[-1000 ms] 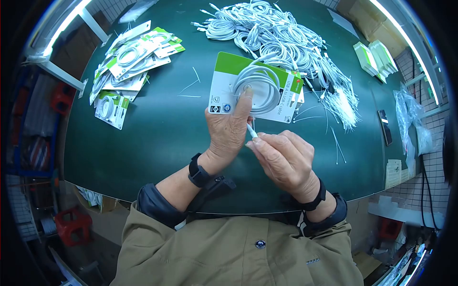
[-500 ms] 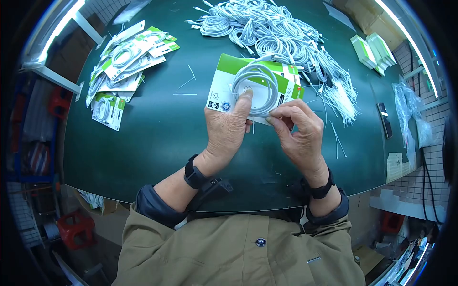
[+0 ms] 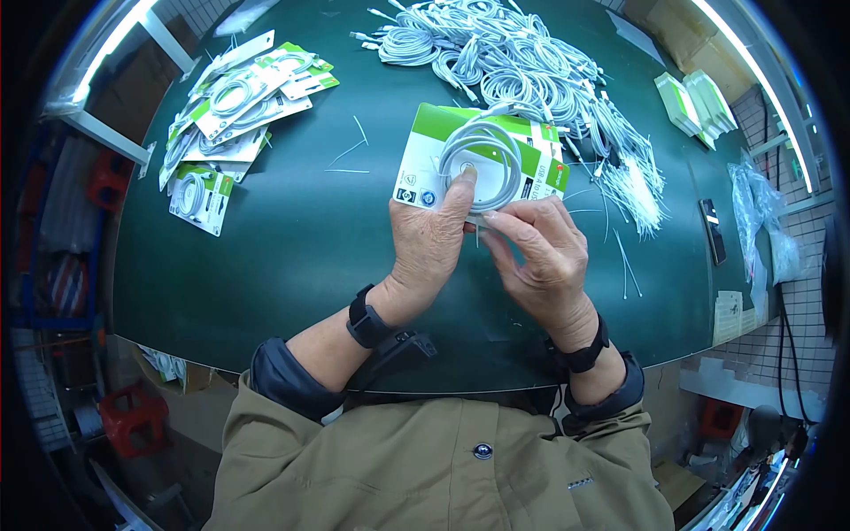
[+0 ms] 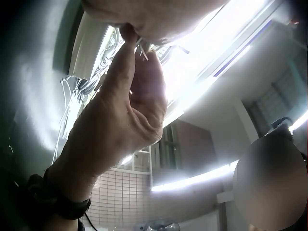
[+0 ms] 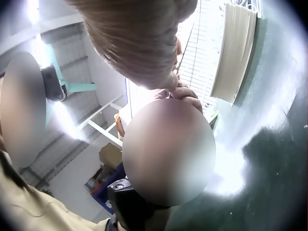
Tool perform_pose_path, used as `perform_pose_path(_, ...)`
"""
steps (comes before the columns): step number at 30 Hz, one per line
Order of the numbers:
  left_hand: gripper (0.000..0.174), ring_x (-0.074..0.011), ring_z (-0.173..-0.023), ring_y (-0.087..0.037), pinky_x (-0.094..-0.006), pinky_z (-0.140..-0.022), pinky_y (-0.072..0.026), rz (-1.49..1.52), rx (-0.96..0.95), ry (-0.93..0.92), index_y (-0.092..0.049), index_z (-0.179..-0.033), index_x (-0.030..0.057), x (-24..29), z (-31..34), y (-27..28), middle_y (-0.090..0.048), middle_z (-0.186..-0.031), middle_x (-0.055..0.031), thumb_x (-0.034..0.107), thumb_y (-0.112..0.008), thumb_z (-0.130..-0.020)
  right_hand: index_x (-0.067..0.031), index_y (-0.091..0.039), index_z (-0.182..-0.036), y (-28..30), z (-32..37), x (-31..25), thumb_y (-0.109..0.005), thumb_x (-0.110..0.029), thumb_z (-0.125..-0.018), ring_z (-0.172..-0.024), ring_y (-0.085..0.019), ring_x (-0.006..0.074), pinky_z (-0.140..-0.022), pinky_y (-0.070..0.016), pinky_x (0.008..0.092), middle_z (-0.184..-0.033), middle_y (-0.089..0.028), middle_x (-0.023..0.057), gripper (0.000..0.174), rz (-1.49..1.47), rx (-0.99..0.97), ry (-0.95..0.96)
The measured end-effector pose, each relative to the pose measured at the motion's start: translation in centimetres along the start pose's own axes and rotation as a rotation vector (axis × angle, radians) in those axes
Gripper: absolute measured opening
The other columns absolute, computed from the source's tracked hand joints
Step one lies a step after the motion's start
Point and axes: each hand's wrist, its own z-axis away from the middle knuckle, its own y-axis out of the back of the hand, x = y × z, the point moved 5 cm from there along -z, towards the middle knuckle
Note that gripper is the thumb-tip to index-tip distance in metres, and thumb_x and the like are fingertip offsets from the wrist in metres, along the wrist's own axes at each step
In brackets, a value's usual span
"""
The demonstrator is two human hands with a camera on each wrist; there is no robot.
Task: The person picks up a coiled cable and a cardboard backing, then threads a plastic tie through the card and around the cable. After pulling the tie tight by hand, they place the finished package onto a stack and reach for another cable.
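In the head view my left hand (image 3: 430, 239) grips a green and white card (image 3: 425, 150) from below, its thumb pressing on a coiled white cable (image 3: 511, 173) that lies against the card. My right hand (image 3: 544, 257) is at the card's lower edge, thumb and forefinger pinched at the bottom of the coil beside the left thumb. A thin white tie end (image 3: 478, 235) hangs down between the hands. The left wrist view shows a hand (image 4: 139, 86) with a thin white strip between its fingers; what lies behind the fingers is hidden.
A large heap of coiled white cables (image 3: 522, 71) lies at the back, with loose white ties (image 3: 639, 190) at its right. Carded cables (image 3: 235, 106) are piled at the left. Stacked cards (image 3: 695, 106), a phone (image 3: 713, 232) and plastic bags (image 3: 763, 221) lie at the right.
My right hand has moved from below the card up to its lower edge, then slightly left toward the left thumb. The cable end it held below the card no longer shows.
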Motion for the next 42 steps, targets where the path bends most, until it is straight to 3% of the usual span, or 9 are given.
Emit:
perform_pose_path(4, 0.024, -0.0066, -0.082, -0.066, -0.0243, -0.064, -0.0543, -0.008, -0.026, -0.107, -0.066, -0.121, -0.0017, -0.1, 0.0, -0.2, -0.072, -0.099, -0.0034, 0.008, -0.070, -0.099, -0.0079, -0.074, -0.097, 0.0, 0.3, 0.0, -0.087, 0.000, -0.069, -0.074, -0.064, 0.0231, -0.062, -0.0528, 0.0355, -0.087, -0.066, 0.0037, 0.032, 0.033, -0.015, 0.057)
perform_pose_path(7, 0.025, -0.0066, -0.085, -0.065, -0.0250, -0.069, -0.0543, 0.014, -0.028, -0.063, -0.066, -0.121, -0.0023, -0.3, 0.4, -0.4, -0.072, -0.099, -0.0031, 0.006, -0.070, -0.098, -0.0067, -0.072, -0.095, 0.0, 0.4, 0.0, -0.086, -0.001, -0.071, -0.073, -0.063, 0.0226, -0.061, -0.0522, 0.0351, -0.086, -0.066, 0.0039, 0.029, 0.065, -0.036, 0.091)
perform_pose_path(16, 0.021, -0.0041, -0.071, -0.064, -0.0224, -0.053, -0.0495, 0.006, -0.052, -0.105, -0.068, -0.113, 0.0009, 0.0, 0.2, -0.3, -0.071, -0.090, -0.0007, 0.014, -0.075, -0.099, -0.0034, -0.069, -0.090, -0.5, 0.4, -0.3, -0.084, 0.000, -0.076, -0.074, -0.065, 0.0242, -0.061, -0.0534, 0.0371, -0.088, -0.066, 0.0065, 0.021, -0.132, 0.037, -0.014)
perform_pose_path(25, 0.020, -0.0049, -0.072, -0.065, -0.0214, -0.056, -0.0515, 0.017, -0.067, -0.082, -0.070, -0.112, -0.0008, 0.7, 0.5, -0.5, -0.074, -0.092, -0.0024, 0.014, -0.075, -0.099, -0.0056, -0.068, -0.090, -0.5, -0.6, -0.3, -0.084, 0.001, -0.069, -0.076, -0.061, 0.0215, -0.060, -0.0530, 0.0323, -0.096, -0.068, 0.0057, 0.027, 0.060, 0.080, 0.051)
perform_pose_path(31, 0.020, -0.0078, -0.080, -0.068, -0.0248, -0.063, -0.0560, 0.087, -0.061, -0.157, -0.071, -0.114, -0.0016, 1.2, 0.1, -0.3, -0.075, -0.095, -0.0033, 0.011, -0.074, -0.099, -0.0067, -0.069, -0.092, -0.7, -1.5, -0.9, -0.079, 0.002, -0.073, -0.075, -0.065, 0.0214, -0.061, -0.0547, 0.0326, -0.096, -0.070, 0.0029, 0.023, 0.125, 0.011, 0.092)
perform_pose_path(37, 0.019, -0.0086, -0.083, -0.068, -0.0256, -0.067, -0.0552, 0.085, -0.093, -0.126, -0.072, -0.113, -0.0015, 2.4, 0.1, 0.0, -0.075, -0.096, -0.0034, 0.010, -0.073, -0.099, -0.0057, -0.067, -0.093, -1.1, -2.1, -0.6, -0.080, 0.003, -0.077, -0.074, -0.073, 0.0255, -0.060, -0.0577, 0.0362, -0.094, -0.071, 0.0055, 0.022, -0.067, -0.011, -0.101)
perform_pose_path(42, 0.020, -0.0086, -0.083, -0.068, -0.0259, -0.067, -0.0549, -0.011, -0.107, -0.116, -0.071, -0.114, -0.0019, 2.1, -0.2, 0.4, -0.075, -0.096, -0.0039, 0.011, -0.072, -0.099, -0.0051, -0.068, -0.092, -1.7, -1.5, -0.7, -0.081, 0.002, -0.078, -0.070, -0.072, 0.0231, -0.056, -0.0567, 0.0341, -0.096, -0.071, 0.0064, 0.020, -0.061, 0.031, -0.148)
